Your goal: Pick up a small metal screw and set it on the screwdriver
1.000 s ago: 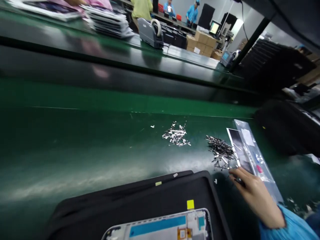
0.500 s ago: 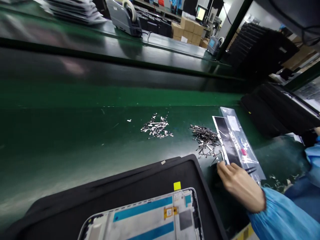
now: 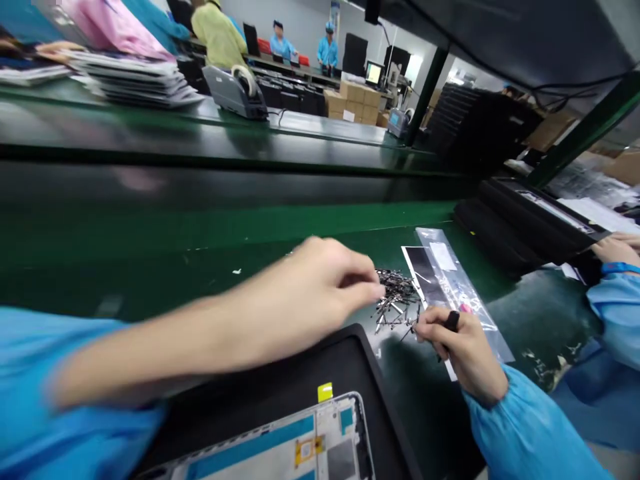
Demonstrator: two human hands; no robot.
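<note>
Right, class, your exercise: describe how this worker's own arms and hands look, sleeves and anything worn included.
Both arms wear loose light-blue sleeves. The right sleeve gathers into a puffy elastic cuff at the wrist, and the left sleeve is the same blue. The left hand and right hand are bare, with no gloves or rings visible.

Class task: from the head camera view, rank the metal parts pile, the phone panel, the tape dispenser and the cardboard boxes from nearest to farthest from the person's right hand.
From the right hand:
1. Metal parts pile, just left of the fingers on the green bench.
2. Phone panel, lower left, in the black tray.
3. Tape dispenser, on the far bench.
4. Cardboard boxes, farther back, beyond that bench.
</note>
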